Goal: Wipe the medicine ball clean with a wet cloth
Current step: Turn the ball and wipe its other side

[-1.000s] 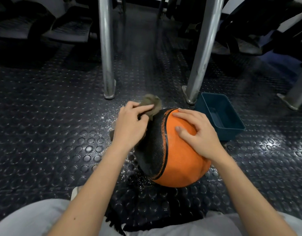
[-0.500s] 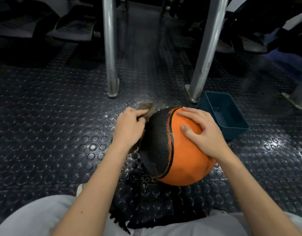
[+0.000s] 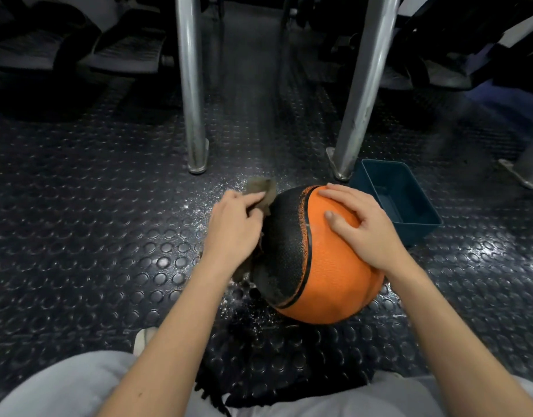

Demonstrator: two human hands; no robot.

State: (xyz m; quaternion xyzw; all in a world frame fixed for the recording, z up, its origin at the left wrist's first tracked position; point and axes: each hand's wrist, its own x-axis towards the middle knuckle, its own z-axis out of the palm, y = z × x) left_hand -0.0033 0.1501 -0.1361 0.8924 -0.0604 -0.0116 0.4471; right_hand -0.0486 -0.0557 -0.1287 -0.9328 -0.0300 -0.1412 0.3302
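Observation:
An orange and black medicine ball point(image 3: 328, 266) sits on the studded rubber floor in front of my knees. My left hand point(image 3: 232, 233) grips a brownish-grey cloth point(image 3: 260, 191) and presses it against the ball's black left side; part of the cloth sticks out above my fingers and a corner hangs below my wrist. My right hand point(image 3: 361, 227) lies flat on the orange top of the ball with fingers spread, steadying it.
A dark teal plastic tub point(image 3: 400, 200) stands just right of the ball. Two metal legs point(image 3: 193, 85) point(image 3: 358, 91) rise behind it. Water droplets speckle the floor point(image 3: 78, 236) around the ball. Dark gym equipment fills the background.
My left hand with the cloth has slid down and then back up the ball's black side. The right hand has stayed on top.

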